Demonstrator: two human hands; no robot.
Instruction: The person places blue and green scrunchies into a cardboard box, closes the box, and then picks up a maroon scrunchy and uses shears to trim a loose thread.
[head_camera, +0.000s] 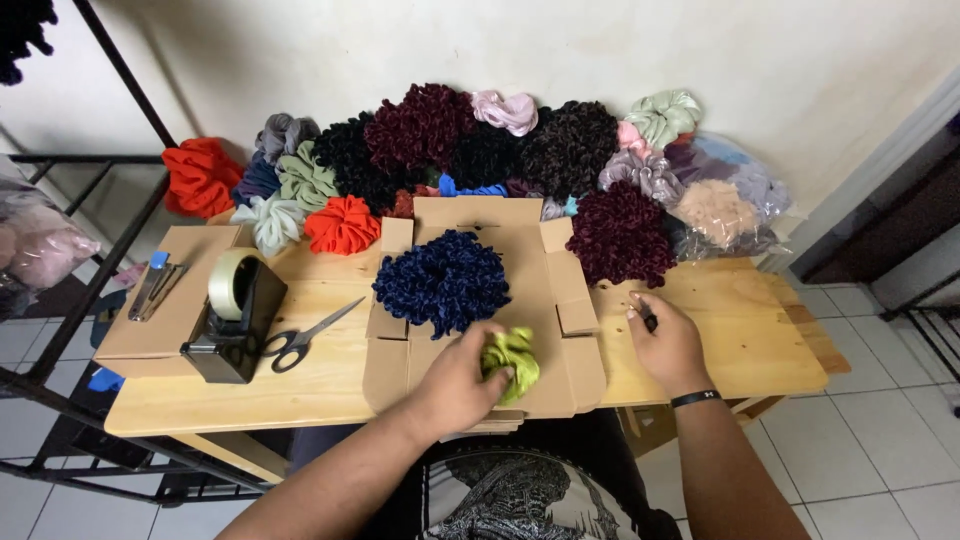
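- Two bare hands are being held over a wooden table (720, 310) with an open, flattened cardboard box (545, 300) lying at its middle.
- A small lime-green scrunchie (513, 362) is being gripped by the left hand (458, 385), the fingers being curled around its left side; it is being kept on the near part of the cardboard box.
- A large navy-blue ruffled scrunchie (443, 281) is being borne by the same box, just beyond the green one.
- A small dark object (648, 318), too small to be identified, is being pinched in the fingers of the right hand (668, 345), which is being rested on the table just right of the box.
- A tape dispenser (234, 315) and scissors (300, 338) are being kept left of the box.
- A heap of scrunchies (480, 150) in many colours is being piled along the table's far edge, against the wall.
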